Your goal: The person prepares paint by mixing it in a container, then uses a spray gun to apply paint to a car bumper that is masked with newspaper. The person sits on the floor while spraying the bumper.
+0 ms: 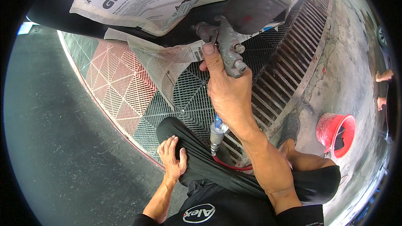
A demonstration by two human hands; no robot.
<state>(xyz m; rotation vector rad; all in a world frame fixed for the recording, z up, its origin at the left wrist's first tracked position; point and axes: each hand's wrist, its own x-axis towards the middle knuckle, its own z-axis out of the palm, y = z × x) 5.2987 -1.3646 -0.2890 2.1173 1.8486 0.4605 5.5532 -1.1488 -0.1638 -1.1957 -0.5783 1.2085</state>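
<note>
My right hand (229,86) is wrapped round the handle of a grey metal spray gun (229,50), thumb up along its back. A dark, paint-stained cup (255,4) sits on the gun. Below the hand hang a blue-and-silver air fitting (217,132) and a red hose (230,167). Just ahead of the gun is a glossy black curved panel (184,31), edged with taped newspaper (138,4); one loose sheet (161,60) droops beneath it. My left hand (172,159) rests on my bent knee with its fingers stretched out, holding nothing.
Red and grey-green slotted floor tiles (119,75) lie under the panel. A metal drain grate (272,86) runs along their right side. On the concrete at right stands a red bucket (324,129) with something dark inside. Another person's feet (383,75) show at the far right.
</note>
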